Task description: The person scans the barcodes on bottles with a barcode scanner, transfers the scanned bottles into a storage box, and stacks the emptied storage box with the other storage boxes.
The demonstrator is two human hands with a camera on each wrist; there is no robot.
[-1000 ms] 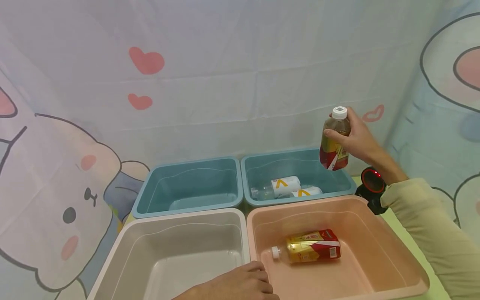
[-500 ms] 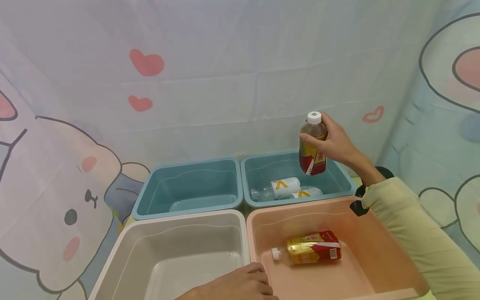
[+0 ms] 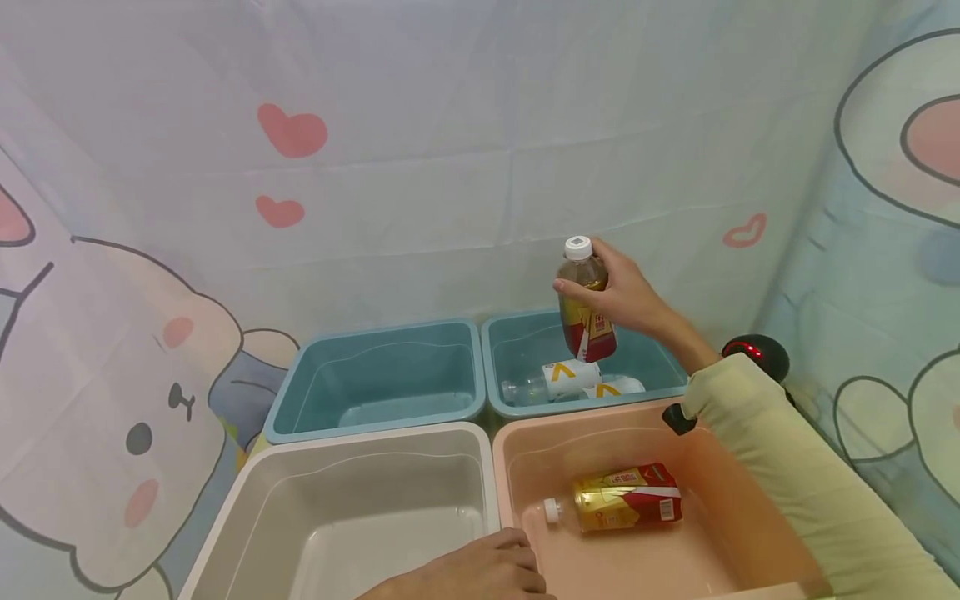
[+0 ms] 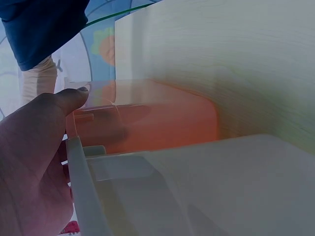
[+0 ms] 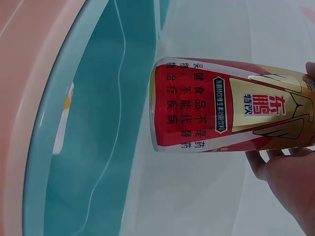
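Since a second ago our right hand (image 3: 626, 296) has carried the red-and-gold bottle (image 3: 585, 312) leftward and lower; it now hangs upright, long axis vertical, white cap up, above the right teal bin (image 3: 510, 392), fingers wrapped round its upper body. Below and nearer us from that hand lies a matching bottle (image 3: 622, 500) on its side in the pink bin (image 3: 750, 517). Our left hand (image 3: 480, 571) rests on the smooth plastic rims where the pink bin and the white bin (image 3: 225, 508) meet, thumb hooked over the edge.
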